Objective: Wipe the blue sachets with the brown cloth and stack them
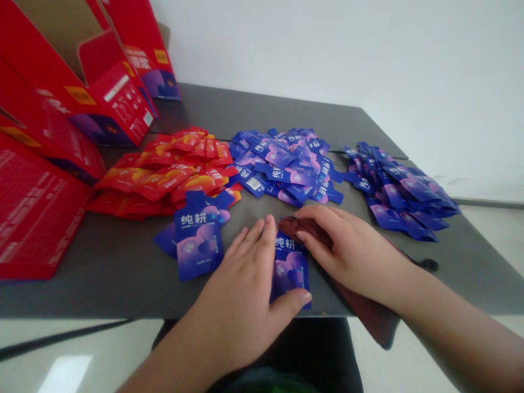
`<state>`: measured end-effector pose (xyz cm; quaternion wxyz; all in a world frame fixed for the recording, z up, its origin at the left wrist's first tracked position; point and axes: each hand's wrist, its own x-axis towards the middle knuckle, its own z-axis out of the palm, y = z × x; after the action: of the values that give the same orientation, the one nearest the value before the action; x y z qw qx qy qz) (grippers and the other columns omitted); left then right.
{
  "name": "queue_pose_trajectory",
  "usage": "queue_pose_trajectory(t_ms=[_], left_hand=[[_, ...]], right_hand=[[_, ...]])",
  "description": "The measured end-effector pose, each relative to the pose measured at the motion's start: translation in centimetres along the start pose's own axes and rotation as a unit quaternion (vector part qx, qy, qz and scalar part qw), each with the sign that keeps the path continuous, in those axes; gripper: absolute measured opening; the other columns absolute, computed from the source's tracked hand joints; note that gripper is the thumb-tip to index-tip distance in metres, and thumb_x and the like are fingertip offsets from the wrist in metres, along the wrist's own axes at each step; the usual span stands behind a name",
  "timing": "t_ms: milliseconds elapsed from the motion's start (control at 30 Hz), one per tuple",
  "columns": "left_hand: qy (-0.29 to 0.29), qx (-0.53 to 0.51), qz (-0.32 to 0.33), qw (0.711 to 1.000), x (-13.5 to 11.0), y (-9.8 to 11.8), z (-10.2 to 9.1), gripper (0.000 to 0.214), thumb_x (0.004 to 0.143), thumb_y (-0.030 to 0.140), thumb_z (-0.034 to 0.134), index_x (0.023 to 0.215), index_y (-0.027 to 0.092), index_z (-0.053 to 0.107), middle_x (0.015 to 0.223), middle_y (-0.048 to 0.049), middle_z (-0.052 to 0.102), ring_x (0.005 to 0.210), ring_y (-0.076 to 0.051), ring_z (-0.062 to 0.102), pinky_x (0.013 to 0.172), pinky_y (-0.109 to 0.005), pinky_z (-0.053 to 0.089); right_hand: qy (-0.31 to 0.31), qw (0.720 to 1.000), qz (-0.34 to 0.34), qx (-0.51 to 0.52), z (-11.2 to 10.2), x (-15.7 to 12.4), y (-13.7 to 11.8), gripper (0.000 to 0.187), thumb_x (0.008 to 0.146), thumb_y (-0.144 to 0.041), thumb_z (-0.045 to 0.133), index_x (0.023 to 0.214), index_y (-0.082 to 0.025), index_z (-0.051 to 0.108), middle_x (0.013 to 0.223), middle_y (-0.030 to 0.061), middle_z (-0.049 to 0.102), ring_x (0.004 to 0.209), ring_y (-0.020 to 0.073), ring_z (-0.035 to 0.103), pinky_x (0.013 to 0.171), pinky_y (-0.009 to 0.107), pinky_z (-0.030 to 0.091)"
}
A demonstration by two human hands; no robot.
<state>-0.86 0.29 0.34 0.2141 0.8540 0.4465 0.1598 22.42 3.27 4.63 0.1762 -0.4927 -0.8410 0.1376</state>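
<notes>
A blue-purple pouch (291, 267) lies flat on the grey table near its front edge. My left hand (254, 289) rests over the pouch's left side, fingers stretched out, thumb on its lower right corner. In my right hand (347, 245) is a dark reddish-brown cloth (360, 311), its bunched end pressed against the top of the pouch; the rest trails over the table edge. Left of my left hand lies another blue-purple pouch (199, 240), overlapping others beneath it.
Behind my hands are a heap of red-orange pouches (164, 172) and a heap of blue pouches (286, 161). More blue pouches (401, 188) are stacked at the right. Several red cartons (118, 103), some open, stand along the left. A white wall (347, 49) rises behind the table (254, 106).
</notes>
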Motion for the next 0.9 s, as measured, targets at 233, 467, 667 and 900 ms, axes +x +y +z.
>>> queue_pose_trajectory(t_ms=[233, 467, 667, 900], left_hand=[[0.009, -0.009, 0.015, 1.0, 0.4, -0.2, 1.0, 0.123, 0.093, 0.048, 0.082, 0.173, 0.012, -0.004, 0.173, -0.0272, 0.04, 0.163, -0.036, 0.038, 0.132, -0.062, 0.037], [0.012, -0.012, -0.009, 1.0, 0.4, -0.2, 0.8, 0.13, 0.085, 0.049, 0.091, 0.174, 0.016, 0.002, 0.174, -0.0236, 0.039, 0.162, -0.042, 0.037, 0.131, -0.065, 0.038], [0.016, -0.003, -0.019, 1.0, 0.5, -0.1, 0.6, 0.125, 0.084, 0.055, 0.09, 0.171, 0.008, 0.013, 0.174, -0.0306, 0.033, 0.159, -0.044, 0.042, 0.13, -0.063, 0.041], [0.011, 0.007, -0.001, 1.0, 0.1, -0.1, 0.8, 0.145, 0.074, 0.069, 0.093, 0.172, 0.007, 0.005, 0.175, -0.0317, 0.032, 0.164, -0.042, 0.035, 0.134, -0.062, 0.033]], right_hand=[[-0.161, 0.977, -0.086, 0.107, -0.7, -1.5, -2.6, 0.009, 0.111, -0.029, 0.059, 0.11, -0.027, 0.068, 0.11, 0.0007, 0.071, 0.104, 0.0198, 0.065, 0.096, 0.037, 0.048], [-0.158, 0.982, -0.097, 0.039, 0.8, 0.0, -1.1, 0.018, 0.112, -0.028, 0.057, 0.102, -0.022, 0.071, 0.104, 0.0059, 0.066, 0.099, 0.0251, 0.059, 0.09, 0.042, 0.045], [-0.117, 0.99, -0.07, -0.023, 0.9, 1.3, 0.5, 0.015, 0.111, -0.025, 0.056, 0.105, -0.021, 0.069, 0.098, 0.0061, 0.063, 0.093, 0.0245, 0.061, 0.085, 0.039, 0.047], [-0.034, 0.998, 0.012, -0.047, 1.0, 1.9, 1.9, 0.01, 0.107, -0.028, 0.06, 0.11, -0.021, 0.067, 0.102, 0.0071, 0.072, 0.093, 0.0246, 0.068, 0.081, 0.037, 0.05]])
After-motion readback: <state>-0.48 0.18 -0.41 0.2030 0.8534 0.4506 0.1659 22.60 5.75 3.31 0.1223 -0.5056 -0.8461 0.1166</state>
